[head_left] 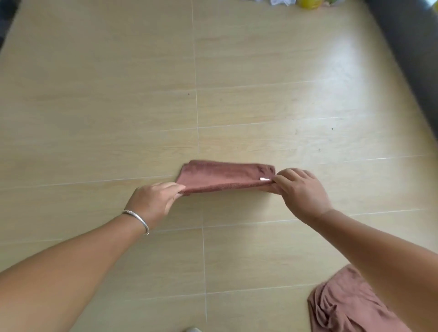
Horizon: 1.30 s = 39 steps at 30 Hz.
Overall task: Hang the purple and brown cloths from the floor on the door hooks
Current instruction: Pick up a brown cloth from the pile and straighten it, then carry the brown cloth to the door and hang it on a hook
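Brown terry cloth is stretched between both hands, low over the floor, folded into a long narrow band. Far edge looks to touch or nearly touch the tiles; cannot tell for sure.

Left hand: fingers curled, thumb and fingers pinching the cloth's left end. Silver bangle on that wrist.

Right hand: fingertips pinching the right end, knuckles up, fingers bent down over the edge. Small white tag sits on the cloth just beside those fingertips.

Both arms reach forward from the bottom corners of the view, cloth roughly centred between them, running left to right with the near edge taut.

Floor is pale wood-look tile with thin grout lines, a few dark specks on it, glare toward the right.

Second piece of brownish-pink fabric lies bunched at bottom right, partly hidden under the right forearm; cannot tell whether it is a cloth or clothing.

Dark grey furniture edge runs down the right side. At the top edge, a yellow-green round object and some white crumpled material, both cut off and blurred.

Purple cloth and door hooks not visible from this view.
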Each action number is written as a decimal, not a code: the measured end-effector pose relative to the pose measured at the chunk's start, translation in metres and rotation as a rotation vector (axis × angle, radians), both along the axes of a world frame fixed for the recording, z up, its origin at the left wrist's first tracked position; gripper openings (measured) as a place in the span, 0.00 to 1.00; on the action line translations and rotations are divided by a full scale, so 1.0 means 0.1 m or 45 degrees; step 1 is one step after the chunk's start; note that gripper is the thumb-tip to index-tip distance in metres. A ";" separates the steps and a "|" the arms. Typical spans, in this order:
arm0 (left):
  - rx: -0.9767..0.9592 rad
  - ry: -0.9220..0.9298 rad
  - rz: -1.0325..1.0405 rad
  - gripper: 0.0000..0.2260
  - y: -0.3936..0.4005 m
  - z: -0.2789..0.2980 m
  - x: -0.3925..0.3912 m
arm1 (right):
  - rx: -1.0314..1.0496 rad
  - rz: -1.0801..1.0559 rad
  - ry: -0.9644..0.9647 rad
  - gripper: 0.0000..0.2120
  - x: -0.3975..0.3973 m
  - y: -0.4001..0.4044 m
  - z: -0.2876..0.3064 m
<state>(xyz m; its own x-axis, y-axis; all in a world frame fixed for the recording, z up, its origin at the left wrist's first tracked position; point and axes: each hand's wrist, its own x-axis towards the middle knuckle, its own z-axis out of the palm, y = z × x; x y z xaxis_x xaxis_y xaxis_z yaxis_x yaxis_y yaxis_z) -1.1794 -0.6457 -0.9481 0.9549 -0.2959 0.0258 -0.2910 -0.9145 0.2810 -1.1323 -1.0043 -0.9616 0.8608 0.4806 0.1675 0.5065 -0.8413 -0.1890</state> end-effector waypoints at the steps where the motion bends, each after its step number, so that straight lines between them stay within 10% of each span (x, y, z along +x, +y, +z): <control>1: 0.025 0.008 0.021 0.10 0.02 0.24 0.03 | -0.007 0.003 -0.005 0.07 0.04 0.04 0.24; 11: 0.085 -0.006 0.094 0.07 0.38 2.81 0.00 | -0.030 0.095 0.017 0.08 0.14 0.43 2.88; 17: 0.542 -0.101 -0.208 0.37 0.50 4.69 -0.07 | -0.049 0.177 -0.067 0.07 0.00 0.68 4.66; 39: 0.426 -0.467 0.123 0.12 0.94 9.72 -0.37 | -0.215 0.216 -0.457 0.13 0.06 1.06 9.80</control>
